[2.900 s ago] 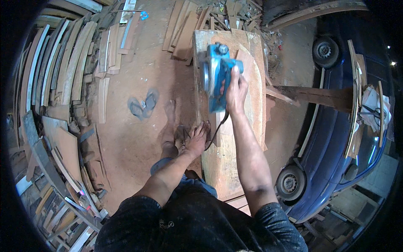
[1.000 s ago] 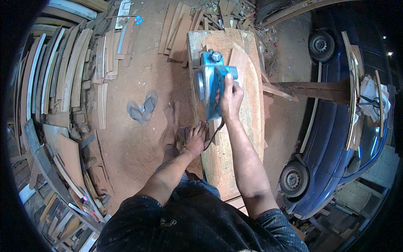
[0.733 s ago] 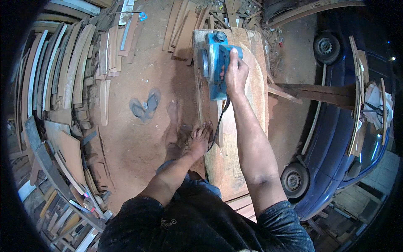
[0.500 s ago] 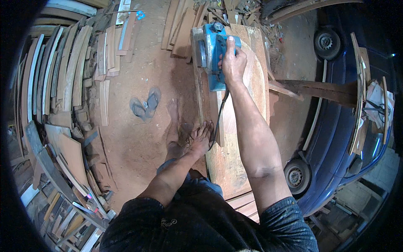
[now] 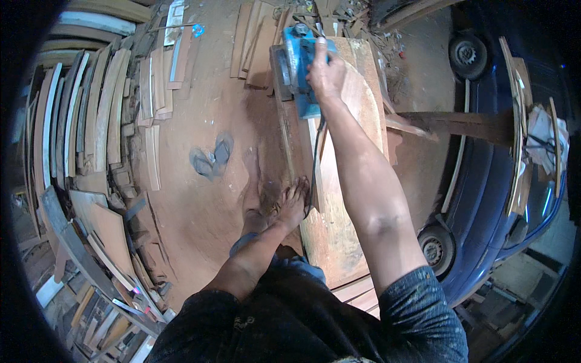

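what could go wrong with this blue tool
The blue power tool, gripped by the right hand alone near the far end of the bench, might tip or slip. Its cord runs close to the left hand, so it could snag there. A bare foot beside the bench could be hit if anything falls.

The right hand (image 5: 327, 77) holds the blue power tool (image 5: 308, 107) by its handle, over the wooden bench (image 5: 339, 254); the left hand (image 5: 292, 204) is at the bench's left edge; two sandals (image 5: 222, 151) lie on the floor (image 5: 193, 242).
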Demonstrator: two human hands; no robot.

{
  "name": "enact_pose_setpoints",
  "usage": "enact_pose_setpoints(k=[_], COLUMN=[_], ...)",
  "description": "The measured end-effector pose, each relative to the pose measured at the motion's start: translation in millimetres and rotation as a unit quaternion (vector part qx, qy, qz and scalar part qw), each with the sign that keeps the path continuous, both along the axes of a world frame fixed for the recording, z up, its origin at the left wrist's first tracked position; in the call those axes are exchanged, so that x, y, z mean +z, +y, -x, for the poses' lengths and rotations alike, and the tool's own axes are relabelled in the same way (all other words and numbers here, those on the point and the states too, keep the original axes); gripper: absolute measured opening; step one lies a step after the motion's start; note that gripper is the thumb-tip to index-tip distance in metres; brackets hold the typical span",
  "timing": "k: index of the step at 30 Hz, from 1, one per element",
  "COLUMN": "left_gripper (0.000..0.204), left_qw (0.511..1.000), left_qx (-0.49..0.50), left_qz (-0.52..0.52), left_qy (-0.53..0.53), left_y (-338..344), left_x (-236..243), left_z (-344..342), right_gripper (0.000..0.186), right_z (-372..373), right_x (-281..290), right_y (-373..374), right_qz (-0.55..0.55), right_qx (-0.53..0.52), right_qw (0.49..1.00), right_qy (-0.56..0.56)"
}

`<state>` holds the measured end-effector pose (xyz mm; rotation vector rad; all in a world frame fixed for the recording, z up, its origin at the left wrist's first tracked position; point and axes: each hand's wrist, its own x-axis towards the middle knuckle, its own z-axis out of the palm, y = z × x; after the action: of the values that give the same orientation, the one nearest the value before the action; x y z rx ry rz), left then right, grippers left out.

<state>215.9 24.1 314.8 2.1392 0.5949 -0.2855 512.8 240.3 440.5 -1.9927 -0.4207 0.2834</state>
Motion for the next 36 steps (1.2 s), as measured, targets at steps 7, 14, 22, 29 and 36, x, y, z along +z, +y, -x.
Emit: enact_pose_setpoints(k=[7,14,22,29,36], left_gripper=[0.076,0.082,0.078,0.078,0.074], left_qw=[0.995,0.967,0.933,0.944,0.926], left_qx=[-0.019,0.094,0.182,0.196,0.192], left_qz=[-0.094,-0.034,0.085,0.067,0.102], left_qy=[-0.024,-0.233,-0.298,-0.256,-0.309], left_y=[-3,43,91,83,92], left_x=[31,176,227,249,232], left_z=[15,-16,-90,-97,-107], right_gripper=[0.046,0.048,0.046,0.050,0.054], right_z=[34,76,166,161,160], right_x=[58,80,-26,-63,-83], right_y=[-122,-393,-520,-544,-559], right_qz=[-0.072,0.073,0.029,0.048,0.057], right_qx=[0.074,-0.007,-0.178,-0.177,-0.170], right_qw=[0.993,0.990,0.983,0.980,0.983], right_qy=[0.060,0.117,0.021,0.072,0.051])
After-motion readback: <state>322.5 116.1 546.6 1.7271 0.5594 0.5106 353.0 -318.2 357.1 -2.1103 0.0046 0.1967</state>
